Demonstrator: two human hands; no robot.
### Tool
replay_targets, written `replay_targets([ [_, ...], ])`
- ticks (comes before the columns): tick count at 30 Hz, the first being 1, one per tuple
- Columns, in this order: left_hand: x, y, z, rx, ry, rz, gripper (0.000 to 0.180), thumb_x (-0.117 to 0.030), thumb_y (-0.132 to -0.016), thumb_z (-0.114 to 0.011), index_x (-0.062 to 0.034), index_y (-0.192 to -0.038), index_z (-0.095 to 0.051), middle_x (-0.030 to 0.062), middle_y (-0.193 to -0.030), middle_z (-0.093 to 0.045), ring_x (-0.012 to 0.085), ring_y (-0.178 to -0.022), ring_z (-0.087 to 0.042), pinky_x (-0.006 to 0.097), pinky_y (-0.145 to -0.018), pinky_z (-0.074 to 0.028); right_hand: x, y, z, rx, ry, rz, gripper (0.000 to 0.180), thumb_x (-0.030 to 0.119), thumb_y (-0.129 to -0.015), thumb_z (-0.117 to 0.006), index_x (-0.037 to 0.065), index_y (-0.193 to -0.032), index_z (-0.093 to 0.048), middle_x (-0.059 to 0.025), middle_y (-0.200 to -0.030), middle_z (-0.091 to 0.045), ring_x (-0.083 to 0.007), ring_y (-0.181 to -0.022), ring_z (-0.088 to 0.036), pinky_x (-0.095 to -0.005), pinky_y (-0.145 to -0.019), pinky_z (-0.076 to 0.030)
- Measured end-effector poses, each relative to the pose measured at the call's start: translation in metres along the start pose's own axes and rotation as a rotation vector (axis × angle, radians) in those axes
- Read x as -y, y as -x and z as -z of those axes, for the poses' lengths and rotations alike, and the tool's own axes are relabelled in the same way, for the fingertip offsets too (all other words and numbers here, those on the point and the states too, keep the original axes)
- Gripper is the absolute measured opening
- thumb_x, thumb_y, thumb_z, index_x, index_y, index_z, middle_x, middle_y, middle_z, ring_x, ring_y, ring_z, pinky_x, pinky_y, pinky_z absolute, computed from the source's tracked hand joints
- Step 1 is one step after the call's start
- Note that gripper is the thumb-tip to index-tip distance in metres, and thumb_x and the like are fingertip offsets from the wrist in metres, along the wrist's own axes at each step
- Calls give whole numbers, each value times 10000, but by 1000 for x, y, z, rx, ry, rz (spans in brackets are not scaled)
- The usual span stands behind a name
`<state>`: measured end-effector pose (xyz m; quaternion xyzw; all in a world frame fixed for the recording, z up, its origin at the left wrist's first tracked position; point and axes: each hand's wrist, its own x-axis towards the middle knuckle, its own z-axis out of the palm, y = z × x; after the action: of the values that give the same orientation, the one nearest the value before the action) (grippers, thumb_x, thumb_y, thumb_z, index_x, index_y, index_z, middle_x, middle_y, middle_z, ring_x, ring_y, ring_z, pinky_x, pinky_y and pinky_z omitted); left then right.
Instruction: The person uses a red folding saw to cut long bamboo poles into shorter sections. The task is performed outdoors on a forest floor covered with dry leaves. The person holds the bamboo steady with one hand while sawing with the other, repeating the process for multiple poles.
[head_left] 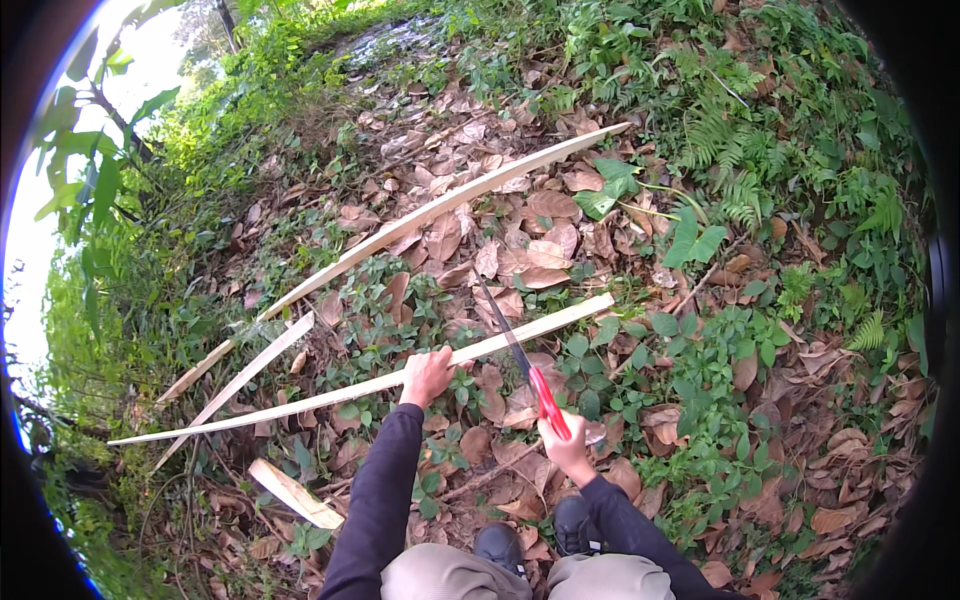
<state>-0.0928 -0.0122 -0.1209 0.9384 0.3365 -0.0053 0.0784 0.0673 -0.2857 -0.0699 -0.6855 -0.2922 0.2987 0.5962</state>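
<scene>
The long pale wooden strip (400, 380) lies across the leaf-strewn ground (480, 200), running from lower left to upper right in front of the person. The left hand (427, 376) presses down on it near its middle, its grip closed over the strip's edge. The right hand (566, 445) has its grip wrapped around the red handle of a hand saw (520, 360), whose dark blade crosses the strip just to the right of the left hand. To cut well, the strip looks to need firm pinning close to the blade, with the fingers clear of the teeth and the strokes straight. A second long strip (440, 205) lies farther off, a shorter one (250, 375) to the left, and a short offcut (295, 493) near the person's black shoes (535, 540).
</scene>
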Motion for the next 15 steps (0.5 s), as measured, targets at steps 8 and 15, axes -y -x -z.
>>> replay_targets([
  [8, 5, -3, -2, 34, -4, -26, 282, -367, -906, -612, -93, -887, -548, 156, -723, -685, 371, -699, -689, 492, -632, -526, -28, 25, 6, 56, 80, 38, 237, 86, -802, -669, 25, -628, -520, -65, -509, -507, -121, -468, -522, -332, -479, -398],
  [15, -9, -5, 2, 17, -8, -13, 427, -506, -939, -570, -86, -868, -541, 157, -702, -676, 367, -681, -687, 489, -615, -521, -32, -17, -8, 6, 102, 100, 203, 89, -806, -678, -1, -658, -570, -90, -499, -504, -155, -440, -517, -345, -469, -382],
])
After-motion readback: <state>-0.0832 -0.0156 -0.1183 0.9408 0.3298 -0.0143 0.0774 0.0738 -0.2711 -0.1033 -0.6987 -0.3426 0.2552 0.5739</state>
